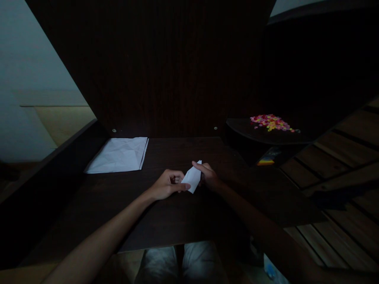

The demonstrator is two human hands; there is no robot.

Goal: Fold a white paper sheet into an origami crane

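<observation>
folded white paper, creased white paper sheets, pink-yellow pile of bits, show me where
Folded white paper (193, 178): head view, middle of face
Creased white paper sheets (121, 154): head view, top sheet's middle
Pink-yellow pile of bits (271, 122): head view, pile's middle

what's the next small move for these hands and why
Probably slide the right hand's thumb along the small white paper to press it flat, with the left hand steadying it: both hands grip the paper, the right thumb lies across its far end, and the left thumb pins the near end.
</observation>
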